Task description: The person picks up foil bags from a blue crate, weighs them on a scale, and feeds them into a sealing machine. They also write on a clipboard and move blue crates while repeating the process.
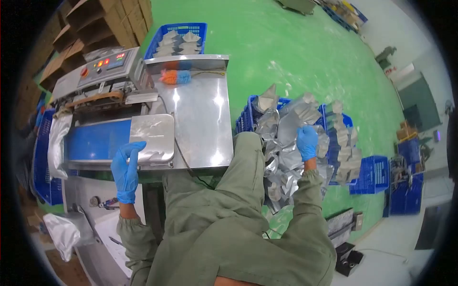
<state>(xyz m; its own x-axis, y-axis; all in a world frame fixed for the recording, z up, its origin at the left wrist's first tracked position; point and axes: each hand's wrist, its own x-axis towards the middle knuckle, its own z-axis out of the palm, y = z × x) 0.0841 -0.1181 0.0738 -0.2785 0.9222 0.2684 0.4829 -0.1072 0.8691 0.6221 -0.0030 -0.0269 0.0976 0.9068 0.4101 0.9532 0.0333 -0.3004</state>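
fingers of the right hand (pixel 307 142) close on a pouch (pixel 292 125) in the crate (pixel 244 119); left hand (pixel 126 168), open, steadies another pouch (pixel 151 136) on the sealer (pixel 107 90). feeding step; next needs a clean lift.

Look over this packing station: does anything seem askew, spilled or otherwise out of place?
Mostly orderly. The silver pouches under the right hand are heaped and overflow their blue crate. The left hand rests at the sealing machine's blue belt beside one flat pouch.

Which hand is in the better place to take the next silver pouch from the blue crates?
Right. The right hand already rests on the silver pouches heaped in the blue crates. The left hand is far across, at the pouch on the sealer's belt.
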